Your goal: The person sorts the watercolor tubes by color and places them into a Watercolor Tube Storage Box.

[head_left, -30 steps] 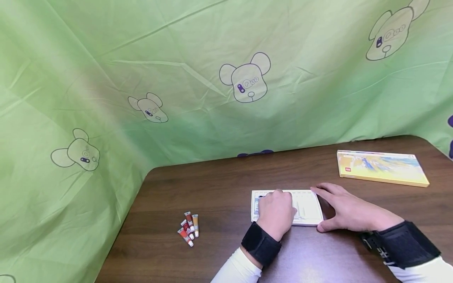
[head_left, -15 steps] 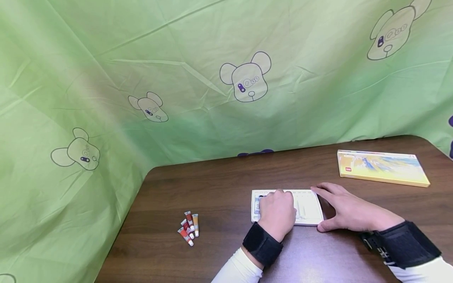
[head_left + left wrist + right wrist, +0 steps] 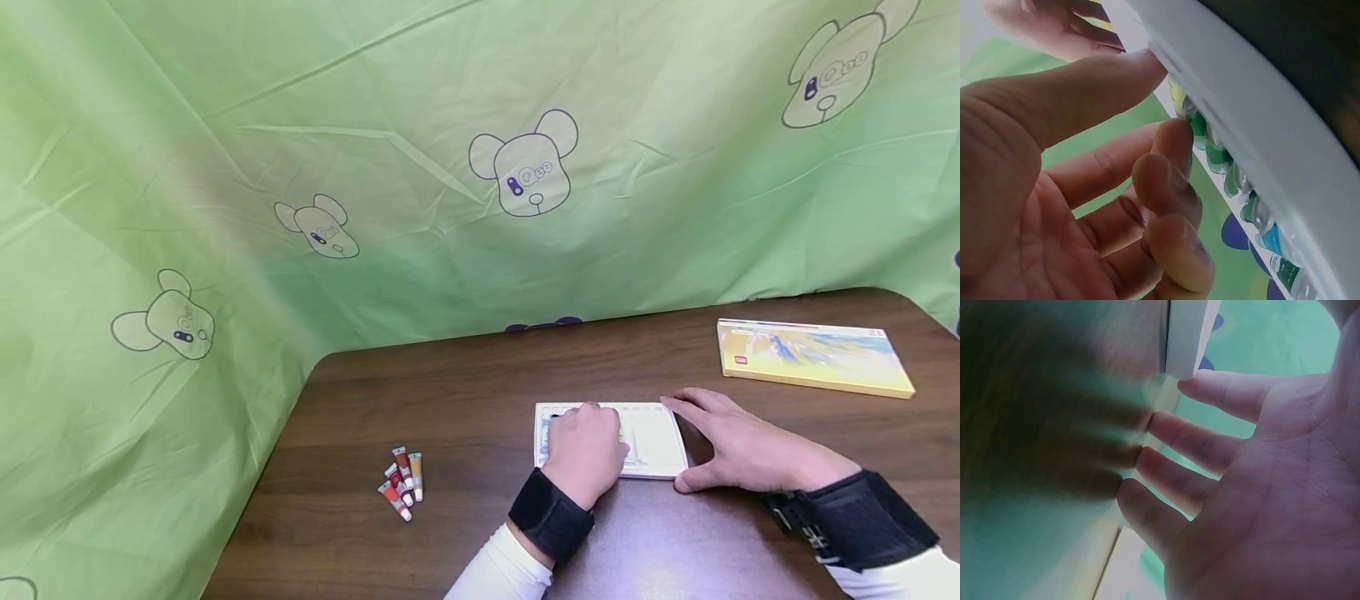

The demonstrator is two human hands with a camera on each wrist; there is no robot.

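Note:
In the head view a white tray [image 3: 660, 442] lies on the table, with several paint tubes [image 3: 1250, 203] in a row in it, seen in the left wrist view. Over the tray's middle is my left hand [image 3: 587, 454], fingers curled. Its thumb touches the near rim, and a yellow paint tube [image 3: 1175, 94] shows between thumb and index finger, mostly hidden. My right hand [image 3: 738, 446] holds the tray's right end, thumb at the near corner and index finger at the far one. Its other fingertips rest on the table in the right wrist view.
Several red, orange and yellow paint tubes [image 3: 399, 487] lie in a loose group on the table [image 3: 337, 417] at the left. A flat yellow box [image 3: 813, 354] sits at the back right. A green curtain [image 3: 420, 208] hangs behind the table.
Both hands keep their places at the tray. My left hand shifts only very slightly, and a bit of yellow now shows beside it. The view drifts a little.

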